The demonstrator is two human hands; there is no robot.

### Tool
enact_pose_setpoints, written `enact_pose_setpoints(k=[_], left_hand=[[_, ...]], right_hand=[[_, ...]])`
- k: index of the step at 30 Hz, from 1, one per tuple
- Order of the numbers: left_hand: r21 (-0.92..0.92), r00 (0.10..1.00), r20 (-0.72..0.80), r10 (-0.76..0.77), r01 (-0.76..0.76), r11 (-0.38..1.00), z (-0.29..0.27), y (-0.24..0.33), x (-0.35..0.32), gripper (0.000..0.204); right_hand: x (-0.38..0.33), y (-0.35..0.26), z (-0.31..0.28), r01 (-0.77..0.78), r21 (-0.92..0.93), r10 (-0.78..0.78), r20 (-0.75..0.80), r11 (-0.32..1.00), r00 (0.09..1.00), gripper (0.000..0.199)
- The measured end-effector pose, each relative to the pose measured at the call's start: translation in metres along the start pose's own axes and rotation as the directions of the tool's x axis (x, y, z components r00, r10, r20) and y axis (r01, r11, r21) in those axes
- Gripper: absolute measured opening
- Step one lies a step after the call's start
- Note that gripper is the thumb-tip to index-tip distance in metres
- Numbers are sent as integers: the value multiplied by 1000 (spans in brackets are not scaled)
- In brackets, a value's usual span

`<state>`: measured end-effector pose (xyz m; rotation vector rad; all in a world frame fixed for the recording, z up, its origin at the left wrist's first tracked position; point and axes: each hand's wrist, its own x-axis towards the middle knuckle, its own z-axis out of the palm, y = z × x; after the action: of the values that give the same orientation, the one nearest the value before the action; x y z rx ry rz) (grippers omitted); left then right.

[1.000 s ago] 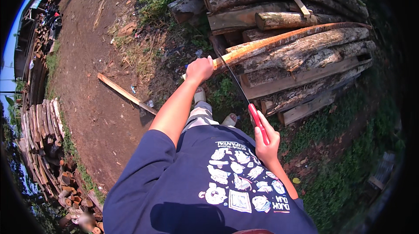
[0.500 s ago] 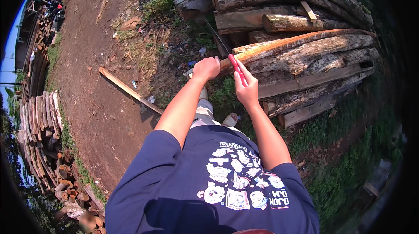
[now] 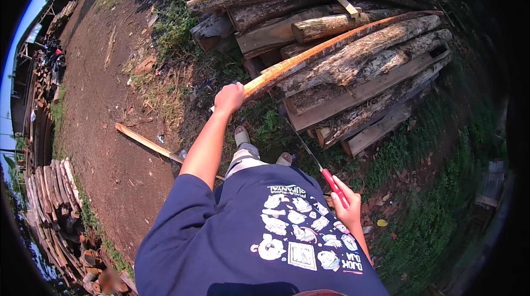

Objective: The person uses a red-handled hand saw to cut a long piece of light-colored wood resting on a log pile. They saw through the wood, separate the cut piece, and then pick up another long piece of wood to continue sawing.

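Observation:
My left hand point(image 3: 229, 98) is closed round the near end of a long, slightly curved orange-brown wood strip point(image 3: 287, 65). The strip runs away to the right across the top of the log pile. Low on the right, beside my shirt, my right hand point(image 3: 348, 206) grips a tool with a red handle point(image 3: 334, 187). Its long thin blade point(image 3: 305, 146) points up and left toward the pile, apart from the strip. The blade shows nearly edge-on, so I cannot tell whether it is a saw or a machete.
Stacked logs and beams point(image 3: 353, 61) fill the upper right, with a small wood block point(image 3: 347, 7) on top. A loose wood stick point(image 3: 148, 142) lies on the dirt at left. More stacked poles point(image 3: 52, 199) stand far left. My feet point(image 3: 242, 135) are below the strip.
My right hand has drawn the red-handled tool back, down and to the right, away from the strip. My left hand still holds the strip's end; the whole view has shifted somewhat.

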<state>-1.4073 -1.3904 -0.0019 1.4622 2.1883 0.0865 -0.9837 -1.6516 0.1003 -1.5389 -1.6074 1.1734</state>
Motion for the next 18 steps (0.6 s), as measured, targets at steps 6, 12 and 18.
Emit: enact_pose_setpoints(k=[6, 12, 18], left_hand=[[-76, 776, -463, 428, -515, 854, 13, 3, -34, 31], [-552, 479, 276, 833, -631, 545, 27, 60, -146, 58], [-632, 523, 484, 702, -346, 694, 39, 43, -163, 40]], right_hand=[[45, -12, 7, 67, -248, -43, 103, 966, 994, 39], [117, -45, 24, 231, -246, -100, 451, 941, 887, 32], [152, -30, 43, 67, 39, -77, 409, 997, 909, 28]])
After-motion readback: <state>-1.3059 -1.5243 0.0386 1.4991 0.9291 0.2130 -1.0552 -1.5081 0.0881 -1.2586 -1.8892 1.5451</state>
